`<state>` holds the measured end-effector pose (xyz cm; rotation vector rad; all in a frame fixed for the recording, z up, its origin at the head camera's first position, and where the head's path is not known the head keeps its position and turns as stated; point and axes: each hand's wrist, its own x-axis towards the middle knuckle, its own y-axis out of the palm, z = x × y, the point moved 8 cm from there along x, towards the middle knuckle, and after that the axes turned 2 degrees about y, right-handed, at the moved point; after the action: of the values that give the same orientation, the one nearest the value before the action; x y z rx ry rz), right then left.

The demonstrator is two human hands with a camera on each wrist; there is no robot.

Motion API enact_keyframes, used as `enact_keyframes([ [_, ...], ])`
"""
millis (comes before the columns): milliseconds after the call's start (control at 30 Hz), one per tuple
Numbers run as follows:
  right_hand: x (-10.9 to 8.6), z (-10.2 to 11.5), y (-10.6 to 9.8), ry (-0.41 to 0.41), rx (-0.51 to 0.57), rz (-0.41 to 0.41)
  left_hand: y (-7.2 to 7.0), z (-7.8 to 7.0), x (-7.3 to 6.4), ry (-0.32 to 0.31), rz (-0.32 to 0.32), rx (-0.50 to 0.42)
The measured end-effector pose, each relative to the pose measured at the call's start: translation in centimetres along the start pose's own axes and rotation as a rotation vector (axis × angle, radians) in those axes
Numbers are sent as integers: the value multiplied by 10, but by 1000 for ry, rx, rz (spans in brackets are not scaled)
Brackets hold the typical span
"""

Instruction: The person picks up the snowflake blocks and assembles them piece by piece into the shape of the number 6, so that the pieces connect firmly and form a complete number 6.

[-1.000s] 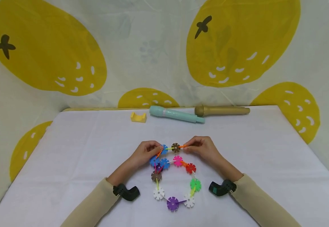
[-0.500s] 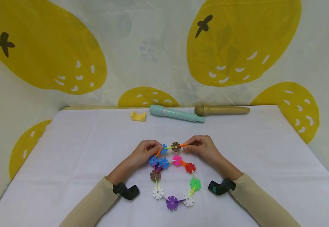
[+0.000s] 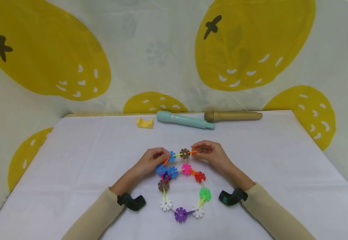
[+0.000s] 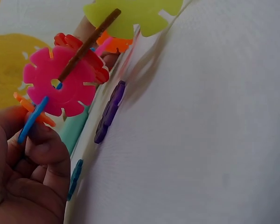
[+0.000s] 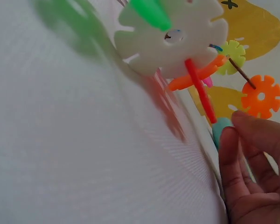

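Observation:
Notched plastic snowflake discs form a linked ring on the white table, with a purple disc (image 3: 180,215) at the near side and a green disc (image 3: 205,194) at the right. A short branch rises from its far left. My left hand (image 3: 151,161) pinches a blue disc (image 3: 172,156) of that branch between thumb and finger. A yellow disc joins the blue one to a brown disc (image 3: 184,153), which carries an orange disc (image 5: 261,96) at the end. Beside this orange disc, my right hand (image 3: 212,154) has its thumb and index finger spread apart, gripping nothing.
A teal microphone-shaped object (image 3: 184,120) and a gold one (image 3: 233,116) lie along the far edge of the table (image 3: 87,160). To their left stands a small yellow notched block (image 3: 145,123). Behind hangs a patterned cloth (image 3: 156,40).
My right hand's thumb and finger have parted and let go of the orange disc. My left hand keeps its pinch on the blue disc. The whole view has shifted slightly.

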<state>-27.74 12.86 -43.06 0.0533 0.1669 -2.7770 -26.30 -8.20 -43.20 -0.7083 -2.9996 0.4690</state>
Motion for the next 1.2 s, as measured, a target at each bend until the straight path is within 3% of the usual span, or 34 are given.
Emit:
enact_keyframes([
  [167,1,-10,5,94,-27,55,-1,0,-3,4,-2,-4],
  [267,0,-12,10,108,-76,84,-1,0,-5,-2,-13,-6],
  [533,-5,-5,24,25,-201,202,-1,-1,-8,-14,-36,-29],
  [833,-10,-4,36,-20,-196,284,-1,3,-17,-33,-51,-65],
  [1200,-13,4,61,-46,-177,323,-14,6,-36,-28,-100,-39],
])
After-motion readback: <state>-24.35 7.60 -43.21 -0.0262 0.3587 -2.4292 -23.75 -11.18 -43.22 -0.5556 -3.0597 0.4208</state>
